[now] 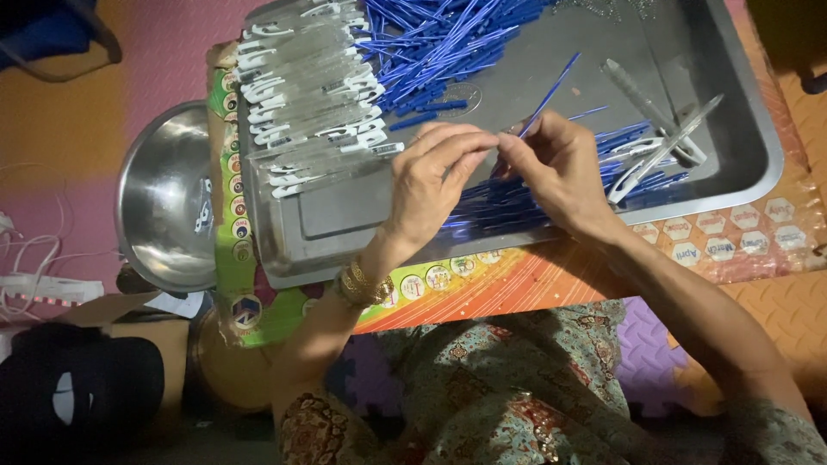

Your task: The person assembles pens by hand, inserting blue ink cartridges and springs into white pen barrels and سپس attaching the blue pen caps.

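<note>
- The left hand [431,176] hangs over the middle of the metal tray [741,164], fingers pressed together at the tips, pinching the lower end of a thin blue refill [544,102].
- The right hand [560,168] meets it fingertip to fingertip, also pinched on that same refill, which slants up and away toward the tray's far side.
- A gold bangle [362,284] sits on the left wrist, just over the tray's near rim.
- A loose heap of blue refills [439,43] fills the tray's far part; more lie under both hands.
- Rows of clear pen barrels [310,95] with white clips line the tray's left side.
- A few clear barrels [663,146] lie in the tray's right part.
- A steel bowl [164,207] rests just left of the tray.
- The tray stands on a colourful printed sheet [732,237].
</note>
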